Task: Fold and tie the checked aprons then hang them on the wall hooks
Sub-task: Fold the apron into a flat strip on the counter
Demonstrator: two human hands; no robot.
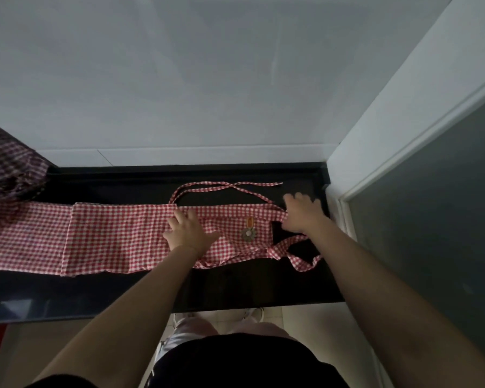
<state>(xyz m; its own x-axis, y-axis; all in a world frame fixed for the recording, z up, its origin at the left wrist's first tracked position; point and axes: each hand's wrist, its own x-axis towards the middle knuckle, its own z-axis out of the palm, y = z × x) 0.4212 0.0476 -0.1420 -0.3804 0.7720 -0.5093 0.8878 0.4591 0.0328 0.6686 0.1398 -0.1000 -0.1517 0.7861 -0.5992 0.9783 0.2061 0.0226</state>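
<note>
- Pressing the red checked apron (118, 233) flat on the worktop (235, 287), the left hand (186, 233) has spread fingers.
- Right hand (300, 214) pinches the apron's right corner.

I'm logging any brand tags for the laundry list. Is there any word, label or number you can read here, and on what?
None can be read.
Badge on the red checked apron: a small orange and flower-shaped ornament, with no legible lettering.
Dark checked apron, counter and wall: no text or label shows.
</note>
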